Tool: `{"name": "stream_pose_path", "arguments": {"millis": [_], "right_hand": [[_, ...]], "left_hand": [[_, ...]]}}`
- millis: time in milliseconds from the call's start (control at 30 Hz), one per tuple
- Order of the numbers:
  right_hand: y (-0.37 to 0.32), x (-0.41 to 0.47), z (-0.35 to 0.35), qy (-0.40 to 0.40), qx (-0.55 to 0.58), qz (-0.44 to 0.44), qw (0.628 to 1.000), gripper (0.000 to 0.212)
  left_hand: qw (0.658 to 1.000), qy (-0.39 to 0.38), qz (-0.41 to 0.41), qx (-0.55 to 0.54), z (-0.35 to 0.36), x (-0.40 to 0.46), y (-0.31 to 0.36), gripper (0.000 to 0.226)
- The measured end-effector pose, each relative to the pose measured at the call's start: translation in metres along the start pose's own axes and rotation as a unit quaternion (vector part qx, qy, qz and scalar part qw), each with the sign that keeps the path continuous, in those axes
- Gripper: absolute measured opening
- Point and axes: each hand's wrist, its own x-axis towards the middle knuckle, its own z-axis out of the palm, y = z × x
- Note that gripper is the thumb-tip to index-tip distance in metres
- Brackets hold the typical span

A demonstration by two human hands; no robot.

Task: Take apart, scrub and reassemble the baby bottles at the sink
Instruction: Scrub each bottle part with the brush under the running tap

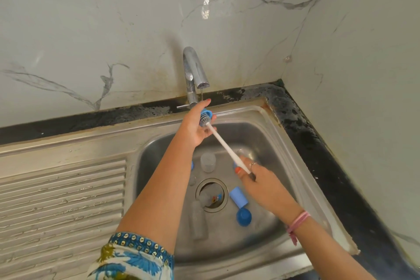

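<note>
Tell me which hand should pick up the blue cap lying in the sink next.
Right, probably. The right hand hangs just above the blue cap, though it holds the brush handle. The left hand holds a blue ring up by the tap.

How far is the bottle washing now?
Done: the bottles are taken apart; parts lie loose in the sink, including a clear bottle and blue cap. In hand: the left hand holds a blue ring under the tap; the right hand scrubs it with the brush. Left: the other parts and reassembly.
</note>
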Motion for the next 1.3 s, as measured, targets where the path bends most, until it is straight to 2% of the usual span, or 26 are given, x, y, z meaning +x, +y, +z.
{"name": "stream_pose_path", "arguments": {"millis": [33, 67, 100, 133, 167, 200, 300, 333, 400, 500, 633, 700, 767, 833, 900, 933, 1000, 1033, 1067, 1100, 1133, 1167, 1200, 1233, 1267, 1300], "right_hand": [[-0.005, 0.0, -0.001, -0.068, 0.177, 0.056, 0.98, 0.03], [-0.01, -0.001, -0.003, -0.142, 0.336, 0.116, 0.924, 0.028], [-0.014, -0.002, -0.006, -0.201, 0.441, 0.154, 0.861, 0.028], [-0.015, -0.002, -0.009, -0.241, 0.49, 0.166, 0.821, 0.029], [-0.014, -0.003, -0.011, -0.257, 0.499, 0.158, 0.813, 0.03], [-0.013, -0.003, -0.011, -0.252, 0.48, 0.145, 0.827, 0.031], [-0.007, -0.001, -0.006, -0.163, 0.319, 0.1, 0.928, 0.027], [-0.004, 0.001, -0.005, -0.125, 0.246, 0.076, 0.958, 0.026], [0.002, 0.006, -0.004, -0.057, 0.118, 0.014, 0.991, 0.022], [0.006, 0.009, -0.002, 0.01, 0.018, -0.04, 0.999, 0.021], [0.005, 0.009, 0.0, 0.053, -0.011, -0.047, 0.997, 0.012], [0.0, 0.006, -0.003, 0.0, 0.111, 0.01, 0.994, 0.015], [-0.005, 0.002, -0.006, -0.077, 0.286, 0.077, 0.952, 0.024], [-0.007, -0.001, -0.006, -0.121, 0.397, 0.113, 0.903, 0.031], [-0.008, -0.003, -0.003, -0.131, 0.444, 0.134, 0.876, 0.032], [-0.009, -0.003, -0.002, -0.114, 0.41, 0.125, 0.896, 0.031], [-0.007, -0.001, 0.0, -0.041, 0.188, 0.052, 0.98, 0.026], [-0.005, 0.001, 0.001, -0.005, 0.091, 0.01, 0.996, 0.023], [-0.004, 0.003, 0.001, 0.003, 0.076, -0.001, 0.997, 0.021], [-0.004, 0.004, 0.001, -0.016, 0.148, 0.022, 0.989, 0.022], [-0.006, 0.005, -0.002, -0.058, 0.293, 0.065, 0.952, 0.025], [-0.008, 0.006, -0.005, -0.119, 0.456, 0.114, 0.875, 0.029], [-0.011, 0.006, -0.009, -0.18, 0.584, 0.154, 0.776, 0.034], [-0.011, 0.006, -0.013, -0.244, 0.668, 0.177, 0.68, 0.04], [-0.012, 0.006, -0.016, -0.294, 0.717, 0.189, 0.604, 0.045], [-0.012, 0.007, -0.017, -0.318, 0.733, 0.19, 0.57, 0.047]], "left_hand": [[0.999, -0.005, 0.001, -0.035, 0.001, -0.001, -0.002, 0.016], [0.997, -0.013, 0.002, -0.078, 0.001, 0.0, -0.004, 0.016], [0.993, -0.026, 0.003, -0.117, -0.001, 0.0, -0.006, 0.015], [0.99, -0.035, 0.005, -0.134, -0.004, 0.001, -0.006, 0.017], [0.992, -0.035, 0.006, -0.124, -0.006, 0.001, -0.006, 0.022], [0.997, -0.021, 0.008, -0.074, -0.007, 0.003, -0.006, 0.031], [0.991, 0.035, 0.011, 0.128, -0.009, 0.006, -0.008, 0.049], [0.991, 0.033, 0.013, 0.127, -0.011, 0.007, -0.007, 0.045], [0.999, 0.011, 0.008, 0.045, -0.014, 0.007, -0.003, 0.029], [0.999, -0.013, -0.002, -0.049, -0.011, 0.002, 0.002, 0.034], [0.999, 0.007, 0.008, -0.048, -0.005, 0.002, -0.002, 0.039], [0.996, -0.003, 0.002, -0.093, -0.007, 0.004, -0.006, 0.025], [0.99, -0.018, -0.004, -0.143, -0.012, 0.006, -0.011, 0.019], [0.987, -0.026, -0.001, -0.161, -0.017, 0.006, -0.015, 0.024], [0.99, -0.027, 0.007, -0.141, -0.02, 0.006, -0.018, 0.032], [0.992, -0.025, 0.009, -0.12, -0.02, 0.005, -0.018, 0.034], [0.996, -0.027, 0.007, -0.084, -0.019, 0.004, -0.016, 0.033], [0.996, -0.029, 0.008, -0.079, -0.018, 0.004, -0.014, 0.03], [0.996, -0.033, 0.01, -0.084, -0.016, 0.003, -0.013, 0.027], [0.994, -0.041, 0.012, -0.097, -0.013, 0.003, -0.011, 0.025], [0.992, -0.053, 0.013, -0.113, -0.011, 0.001, -0.009, 0.024], [0.989, -0.069, 0.015, -0.129, -0.01, 0.0, -0.007, 0.024], [0.986, -0.087, 0.016, -0.142, -0.009, -0.001, -0.006, 0.025], [0.983, -0.101, 0.019, -0.154, -0.008, -0.002, -0.006, 0.027], [0.98, -0.111, 0.021, -0.163, -0.008, -0.002, -0.006, 0.028], [0.979, -0.115, 0.024, -0.168, -0.009, -0.002, -0.006, 0.029]]}}
